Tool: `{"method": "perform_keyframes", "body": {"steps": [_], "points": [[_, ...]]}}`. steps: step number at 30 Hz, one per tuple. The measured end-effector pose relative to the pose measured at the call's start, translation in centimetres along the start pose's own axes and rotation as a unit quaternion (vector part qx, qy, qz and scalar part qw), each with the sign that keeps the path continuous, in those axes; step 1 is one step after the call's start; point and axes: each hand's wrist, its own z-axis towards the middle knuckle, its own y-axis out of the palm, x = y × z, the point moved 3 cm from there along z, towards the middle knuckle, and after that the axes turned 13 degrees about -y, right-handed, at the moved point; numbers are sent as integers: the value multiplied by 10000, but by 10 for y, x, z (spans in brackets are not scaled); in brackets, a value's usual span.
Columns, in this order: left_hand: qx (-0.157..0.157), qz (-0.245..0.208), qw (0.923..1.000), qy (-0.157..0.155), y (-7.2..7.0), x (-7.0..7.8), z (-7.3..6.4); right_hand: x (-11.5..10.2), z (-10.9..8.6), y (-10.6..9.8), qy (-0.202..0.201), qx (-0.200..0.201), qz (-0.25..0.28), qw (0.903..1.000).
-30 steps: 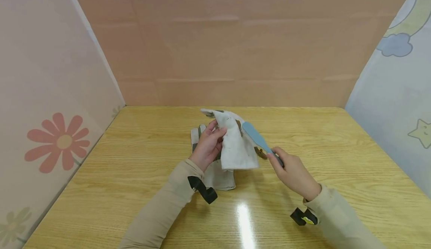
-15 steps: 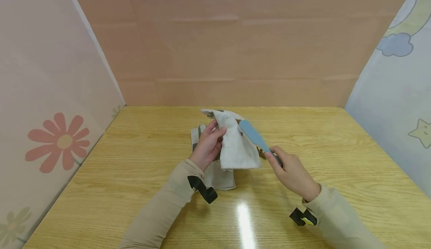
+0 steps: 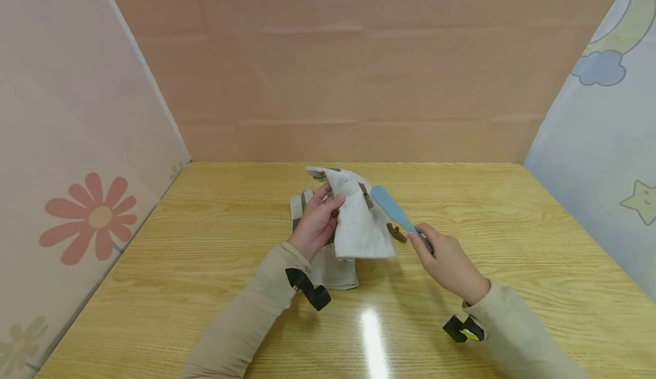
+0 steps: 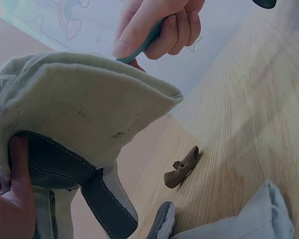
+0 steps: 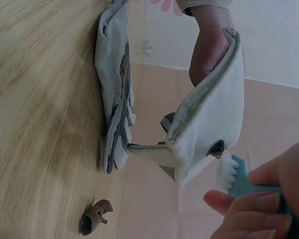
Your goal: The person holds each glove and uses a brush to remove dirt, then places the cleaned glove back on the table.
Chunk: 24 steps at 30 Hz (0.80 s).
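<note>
My left hand (image 3: 319, 222) grips a white-and-grey work glove (image 3: 359, 225), lifted above the table with its cuff toward me. In the right wrist view a brown patch (image 5: 217, 148) shows on the glove's white cloth. My right hand (image 3: 448, 262) holds a blue brush (image 3: 392, 205) by its dark handle. White bristles (image 5: 226, 172) point at the glove, their tips right at the brown patch. Beneath the lifted glove, a second work glove (image 3: 335, 271) lies flat on the table.
A curled brown piece (image 4: 182, 168), like dried mud or bark, lies on the wooden table (image 3: 205, 225) to the right of the gloves. Patterned panels (image 3: 77, 111) stand at both sides, and a pinkish-tan backdrop (image 3: 328, 71) closes off the back.
The brush moved left and up against the glove by half a second ago, then shifted back slightly right. The glove's hanging cuff swayed a little. My left hand kept its place.
</note>
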Motion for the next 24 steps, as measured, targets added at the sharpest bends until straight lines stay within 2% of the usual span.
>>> {"method": "perform_keyframes", "body": {"steps": [12,19,24], "points": [[100,-85,9999,-5,0,1,1,0,1,0,101,-82,45,9999],[16,-102,9999,-12,1,0,0,-6,2,-4,-26,321,194,9993],[-34,-68,10000,-22,3,-1,-1,-7,4,-2,-123,290,213,9993]]}}
